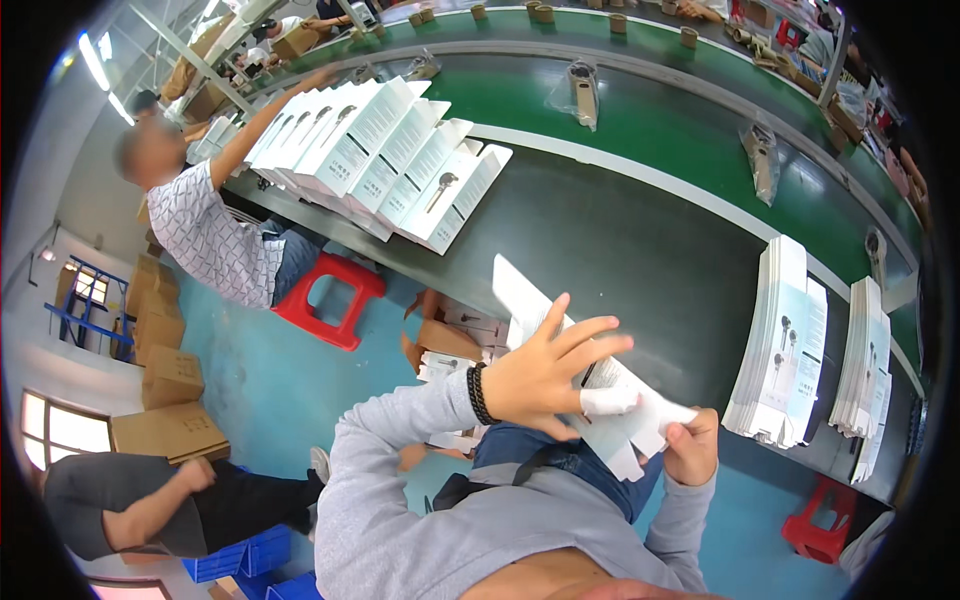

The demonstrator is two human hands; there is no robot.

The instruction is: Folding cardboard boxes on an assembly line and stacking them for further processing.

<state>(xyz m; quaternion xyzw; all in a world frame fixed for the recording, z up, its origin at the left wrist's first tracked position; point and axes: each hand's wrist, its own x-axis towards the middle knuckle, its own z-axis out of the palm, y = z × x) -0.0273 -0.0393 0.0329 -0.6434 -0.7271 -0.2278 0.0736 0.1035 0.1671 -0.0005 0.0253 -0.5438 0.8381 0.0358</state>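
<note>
A white printed carton (635, 395), partly unfolded with flaps sticking out, is tilted in front of my body above the near table edge. My left hand (535, 375), with a dark beaded bracelet, lies across it with fingers spread; one finger has a white wrapping. Its palm side is hidden. At the carton's near right end, my right hand (692, 448) pinches a flap between thumb and fingers. To the right stands a stack of flat cartons (783, 345). Several formed white cartons (440, 200) stand in a row at the left.
A second flat-carton stack (865, 360) stands farther right. Bagged devices (583, 95) lie on the green conveyor (670, 130) beyond the dark table (590, 225). A seated co-worker (210, 220) reaches over the row; another person (150, 500) is at lower left. A red stool (330, 298) stands nearby.
</note>
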